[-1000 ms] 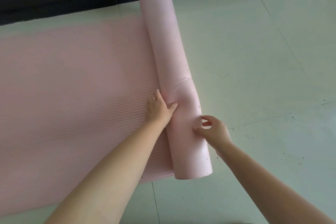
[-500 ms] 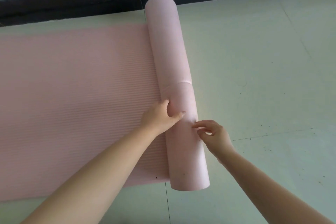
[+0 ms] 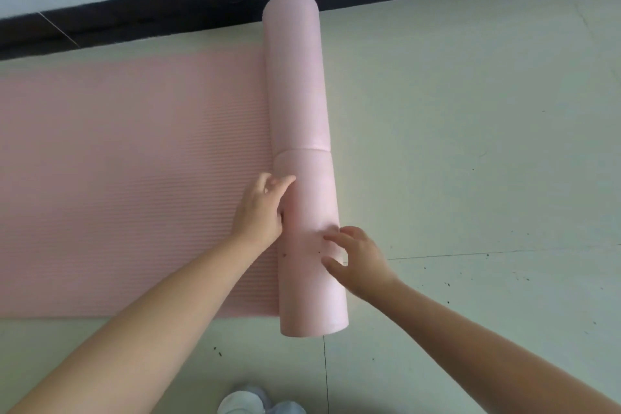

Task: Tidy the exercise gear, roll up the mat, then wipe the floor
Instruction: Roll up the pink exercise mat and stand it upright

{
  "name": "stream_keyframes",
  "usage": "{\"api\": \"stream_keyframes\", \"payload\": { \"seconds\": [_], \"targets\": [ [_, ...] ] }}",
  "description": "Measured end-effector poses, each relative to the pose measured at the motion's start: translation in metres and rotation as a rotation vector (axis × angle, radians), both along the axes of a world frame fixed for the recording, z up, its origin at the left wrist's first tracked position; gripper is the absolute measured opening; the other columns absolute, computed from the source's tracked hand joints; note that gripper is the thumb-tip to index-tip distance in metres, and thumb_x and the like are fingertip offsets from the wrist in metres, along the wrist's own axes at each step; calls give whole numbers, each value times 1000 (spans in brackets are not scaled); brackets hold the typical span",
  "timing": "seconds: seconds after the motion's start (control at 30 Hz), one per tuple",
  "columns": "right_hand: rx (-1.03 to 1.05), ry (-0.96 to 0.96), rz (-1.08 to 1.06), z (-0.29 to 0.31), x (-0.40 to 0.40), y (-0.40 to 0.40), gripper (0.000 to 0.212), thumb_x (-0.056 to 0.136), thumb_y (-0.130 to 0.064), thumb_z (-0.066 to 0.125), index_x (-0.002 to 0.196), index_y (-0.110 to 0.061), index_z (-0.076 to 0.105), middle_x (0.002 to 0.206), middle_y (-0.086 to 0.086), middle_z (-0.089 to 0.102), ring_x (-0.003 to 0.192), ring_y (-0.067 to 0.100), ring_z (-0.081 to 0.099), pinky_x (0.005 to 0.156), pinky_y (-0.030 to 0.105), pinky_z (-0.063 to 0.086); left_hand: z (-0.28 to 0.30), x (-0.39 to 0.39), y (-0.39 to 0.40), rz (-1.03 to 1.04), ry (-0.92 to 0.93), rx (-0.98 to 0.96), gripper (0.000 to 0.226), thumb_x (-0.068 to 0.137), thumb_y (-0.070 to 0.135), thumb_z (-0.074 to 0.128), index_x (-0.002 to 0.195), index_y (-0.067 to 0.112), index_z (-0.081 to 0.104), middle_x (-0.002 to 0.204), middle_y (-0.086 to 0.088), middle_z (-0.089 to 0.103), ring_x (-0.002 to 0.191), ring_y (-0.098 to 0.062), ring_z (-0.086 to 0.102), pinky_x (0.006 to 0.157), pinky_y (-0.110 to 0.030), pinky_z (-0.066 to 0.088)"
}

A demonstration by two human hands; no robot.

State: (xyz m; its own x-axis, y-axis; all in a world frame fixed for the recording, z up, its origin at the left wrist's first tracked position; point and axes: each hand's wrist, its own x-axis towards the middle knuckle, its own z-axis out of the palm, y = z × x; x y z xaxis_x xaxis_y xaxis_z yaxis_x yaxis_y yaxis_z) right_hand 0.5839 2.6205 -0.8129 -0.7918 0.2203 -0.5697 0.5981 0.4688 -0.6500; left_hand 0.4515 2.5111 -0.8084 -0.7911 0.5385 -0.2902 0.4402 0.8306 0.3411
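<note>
Both hands on lower half of rolled mat — left hand cupping its left flank, right hand spread loosely against right flank; roll axis from frame bottom to top, flat remainder stretching left

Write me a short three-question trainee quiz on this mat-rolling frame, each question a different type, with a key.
1. True or false: the pink mat is fully rolled up.
2. Multiple choice: where does the left hand rest? A) on the bare floor B) at the seam between the roll and the flat part of the mat C) on the far end of the roll
3. Fill in: the right hand touches the roll's ___ side, toward the bare floor.

Key: 1 false; 2 B; 3 right
</note>
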Motion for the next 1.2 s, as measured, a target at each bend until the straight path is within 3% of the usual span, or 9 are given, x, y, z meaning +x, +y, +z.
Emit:
{"api": "stream_keyframes", "payload": {
  "seconds": [0.13, 0.23, 0.3, 0.43, 0.57, 0.83, 0.97, 1.13, 1.2],
  "targets": [
    [-99, 23, -15, 4, -6, 0, 36, 92, -11, 49, 127, -16, 58, 141, 1, 45, 126, 15, 46, 94, 15, 33, 14, -10, -7, -114, -55, -290, 60, 88, -2, 43, 145, 17, 35, 141, -8, 42, 125, -28, 45, 98, -37, 43],
    [-220, -8, -177, 6, -10, 4, 37, 91, -1, 41, 124, -10, 56, 132, 4, 55, 110, 18, 55, 78, 21, 46, 29, -14, 10, -44, -146, -296, 29, 94, 22, 45, 116, 4, 54, 128, -17, 54, 109, -30, 52, 86, -33, 42],
    [-308, -54, -292, 7, -10, 7, 38, 92, -2, 39, 127, -11, 51, 131, 2, 54, 100, 17, 54, 63, 18, 44, 34, -14, 20, 23, -195, -305, 42, 92, 36, 52, 117, 3, 53, 128, -16, 55, 113, -30, 53, 87, -33, 42],
    [-372, -123, -358, 3, -12, 11, 46, 94, -8, 48, 139, -8, 39, 139, 7, 44, 116, 28, 55, 92, 31, 47, 30, -2, 26, 22, -223, -398, 77, 78, 46, 68, 133, 0, 40, 135, -14, 50, 121, -30, 50, 88, -32, 43],
    [-410, -198, -314, 7, -19, 13, 40, 92, 4, 42, 131, 2, 46, 134, 16, 50, 109, 33, 58, 104, 40, 44, 32, 10, 25, 22, -353, -499, 115, 79, 38, 71, 148, 1, -13, 155, -19, 19, 139, -31, 31, 111, -35, 34],
    [-401, -299, -270, 4, -15, 17, 49, 93, -4, 47, 140, -6, 37, 137, 13, 45, 124, 28, 47, 99, 35, 45, 21, 11, 19, -134, -221, -425, 118, 75, 28, 77, 150, 17, -14, 143, -26, 32, 128, -37, 43, 104, -42, 41],
    [-350, -309, -293, 3, -30, -7, 46, 92, -12, 51, 135, -3, 40, 131, 13, 47, 115, 26, 50, 89, 35, 46, 15, -7, -5, -223, -195, -396, 120, 74, 32, 78, 150, 24, -14, 141, -27, 35, 128, -38, 42, 104, -42, 41],
    [-173, -340, -342, 10, -51, -40, 22, 88, -4, 48, 108, -3, 55, 113, 20, 49, 112, 29, 51, 91, 34, 48, 20, -39, -33, -541, 109, -560, 121, 65, 49, 78, 150, 33, -7, 154, -13, 4, 142, -31, 11, 109, -50, 30],
    [-144, -382, -360, 14, -63, -51, 8, 86, -3, 48, 88, -6, 55, 96, 13, 49, 98, 25, 50, 72, 27, 47, 17, -55, -45, -672, 160, -532, 119, 64, 48, 79, 150, 32, -1, 157, -8, -7, 146, -30, -3, 112, -51, 26]
  ]
}}
